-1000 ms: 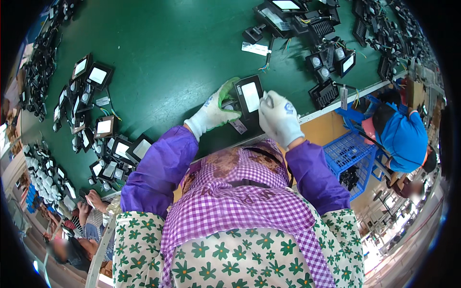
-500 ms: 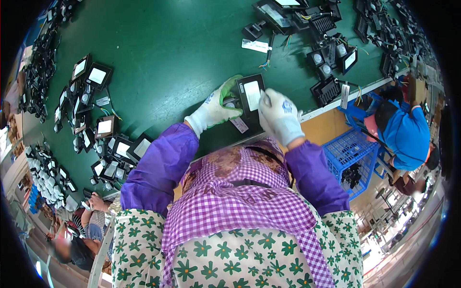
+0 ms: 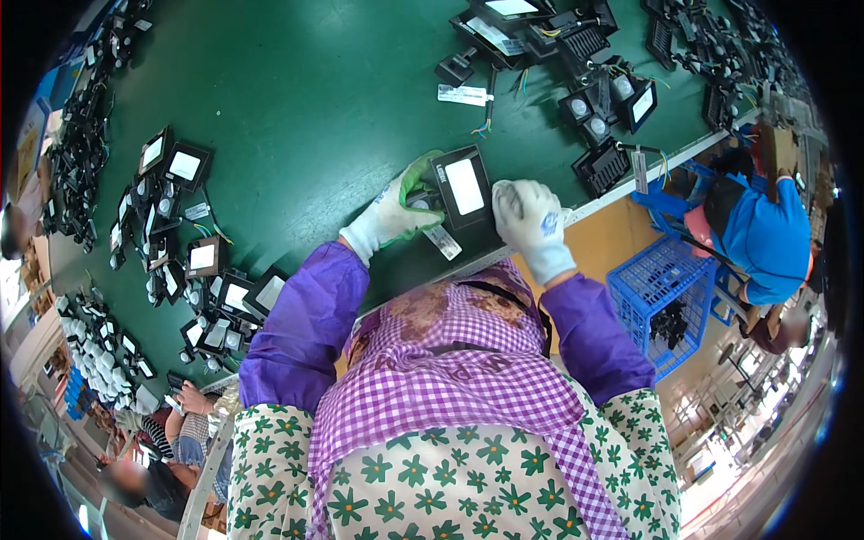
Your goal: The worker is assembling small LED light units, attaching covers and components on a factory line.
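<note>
Between the two gloved hands, just above the near edge of the green table [image 3: 297,108], is a black floodlight [image 3: 466,186] with its pale panel facing up. The left hand [image 3: 396,209] is partly closed around the lamp's left side, fingers above and thumb below, with the round sensor [image 3: 421,203] showing in the curve of the grip. The right hand [image 3: 533,225] is curled into a loose fist at the lamp's opposite side; whether it touches the frame, or encloses anything, cannot be told. Just below the left thumb is a printed tag [image 3: 442,242]. Farther left of the grip lie more lamps [image 3: 205,259]; beyond the right hand are a finned lamp [image 3: 601,167] and a cluster of lamps [image 3: 601,108] with loose wires. Likely hazards: since only the left side is clearly grasped, slackened fingers could let the lamp tilt or slip toward the table's white edge rail [image 3: 612,200]. Pressure from the thumb might knock the sensor out of its set angle. Rubbing by the right knuckles could smear or scuff the panel, and the tag could be creased if pinned beneath the frame.
</note>
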The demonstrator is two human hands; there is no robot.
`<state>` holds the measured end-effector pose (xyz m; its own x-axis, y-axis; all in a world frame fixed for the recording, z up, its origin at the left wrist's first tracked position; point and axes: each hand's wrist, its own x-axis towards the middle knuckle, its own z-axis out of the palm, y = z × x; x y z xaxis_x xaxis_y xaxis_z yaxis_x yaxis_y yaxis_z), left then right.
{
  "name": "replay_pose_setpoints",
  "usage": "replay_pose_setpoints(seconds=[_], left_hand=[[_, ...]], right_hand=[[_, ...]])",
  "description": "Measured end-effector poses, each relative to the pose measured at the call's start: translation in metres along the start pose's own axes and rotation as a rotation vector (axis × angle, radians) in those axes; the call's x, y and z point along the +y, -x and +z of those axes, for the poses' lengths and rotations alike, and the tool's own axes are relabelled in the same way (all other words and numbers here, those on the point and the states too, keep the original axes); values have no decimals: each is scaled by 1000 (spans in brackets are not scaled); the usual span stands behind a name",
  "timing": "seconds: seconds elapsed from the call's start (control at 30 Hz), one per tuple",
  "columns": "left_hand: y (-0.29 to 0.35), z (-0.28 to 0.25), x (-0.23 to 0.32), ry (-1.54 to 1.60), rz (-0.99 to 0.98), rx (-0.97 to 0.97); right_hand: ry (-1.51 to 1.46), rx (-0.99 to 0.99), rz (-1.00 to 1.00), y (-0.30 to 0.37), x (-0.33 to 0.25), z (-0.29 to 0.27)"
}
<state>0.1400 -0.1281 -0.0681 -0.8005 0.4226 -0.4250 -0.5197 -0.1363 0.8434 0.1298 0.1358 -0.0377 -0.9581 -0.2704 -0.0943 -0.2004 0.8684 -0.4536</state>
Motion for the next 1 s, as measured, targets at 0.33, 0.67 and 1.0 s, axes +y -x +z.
replay_pose_setpoints(seconds=[0.33, 0.67, 1.0], left_hand=[[1, 2, 2, -80, -18, -12], [134, -138, 76, -1124, -263, 728], [-133, 1, 98, -1098, 180, 500]], right_hand=[[148, 147, -35, -114, -44, 29], [-125, 115, 79, -17, -12, 5], [-150, 176, 189, -17, -8, 12]])
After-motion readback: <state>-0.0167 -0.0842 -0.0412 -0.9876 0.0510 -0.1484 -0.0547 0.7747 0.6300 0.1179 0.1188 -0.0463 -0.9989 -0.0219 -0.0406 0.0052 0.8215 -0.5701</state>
